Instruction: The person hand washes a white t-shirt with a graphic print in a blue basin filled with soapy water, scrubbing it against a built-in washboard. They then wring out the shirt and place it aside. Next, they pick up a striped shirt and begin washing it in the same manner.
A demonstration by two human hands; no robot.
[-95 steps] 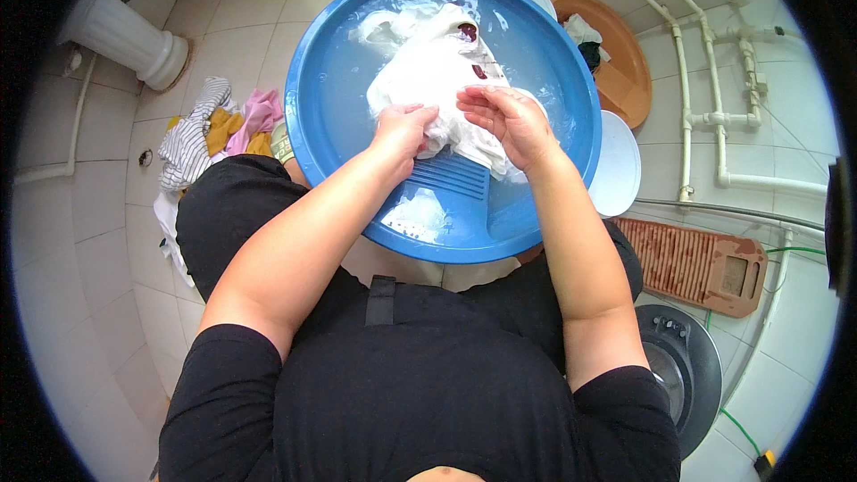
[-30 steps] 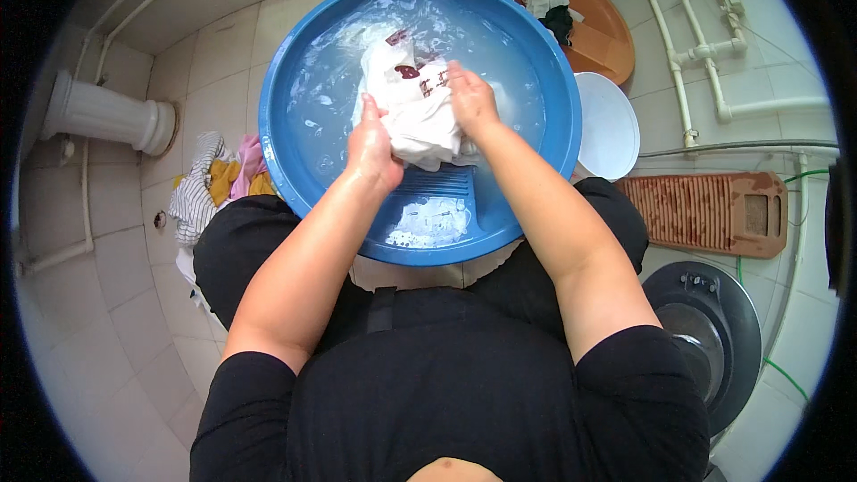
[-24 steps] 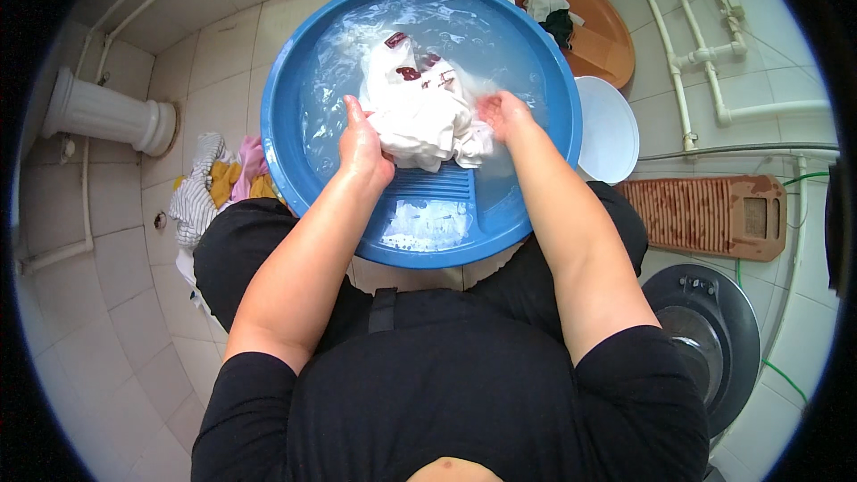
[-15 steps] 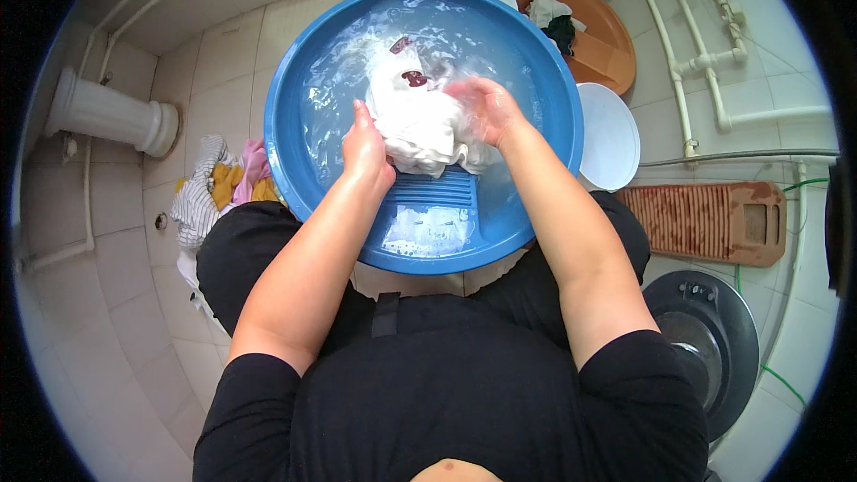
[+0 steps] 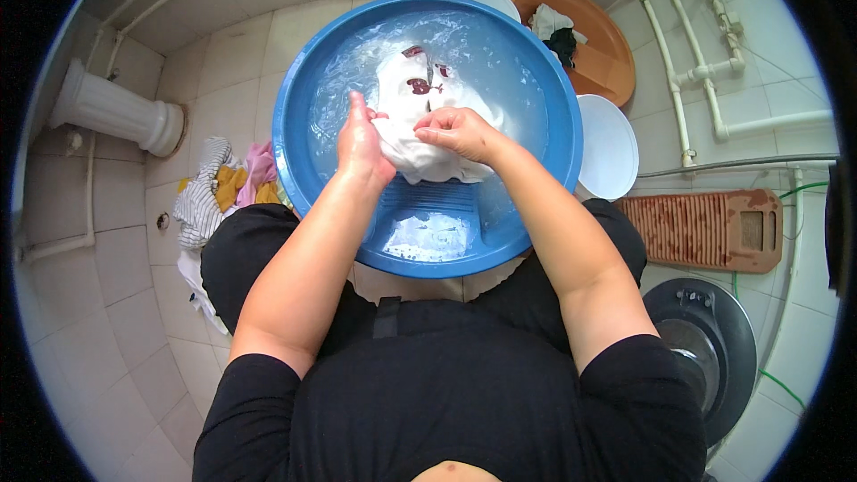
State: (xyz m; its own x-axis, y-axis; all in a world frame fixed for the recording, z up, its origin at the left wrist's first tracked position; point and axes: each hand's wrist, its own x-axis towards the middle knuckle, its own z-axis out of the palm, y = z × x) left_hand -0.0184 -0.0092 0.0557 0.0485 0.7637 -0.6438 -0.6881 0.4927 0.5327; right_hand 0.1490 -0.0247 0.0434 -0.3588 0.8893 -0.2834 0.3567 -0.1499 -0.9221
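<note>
A wet white garment [image 5: 409,129] with dark red printed patches lies bunched in the water of a large blue washtub [image 5: 287,125]. Its near edge rests by the tub's built-in ribbed washboard [image 5: 432,199]. On its left side, my left hand [image 5: 364,145] grips the cloth, one digit pointing up and the other fingers partly hidden by the fabric. Over the middle of the garment, my right hand [image 5: 460,134] is closed in a pinch, thumb and fingers together at the cloth; the fold between them is hardly visible.
Clothes [image 5: 230,183] are piled on the tiles at left, near a white pedestal [image 5: 120,109]. A brown tub [image 5: 611,36] with cloths and white basins [image 5: 609,147] stand behind and right. A brown washboard [image 5: 701,230] and a dark round lidded appliance [image 5: 705,348] lie at right.
My right hand has moved left from the garment's right side onto its middle and closed its fingers. The garment now lies more spread out, with more red patches showing.
</note>
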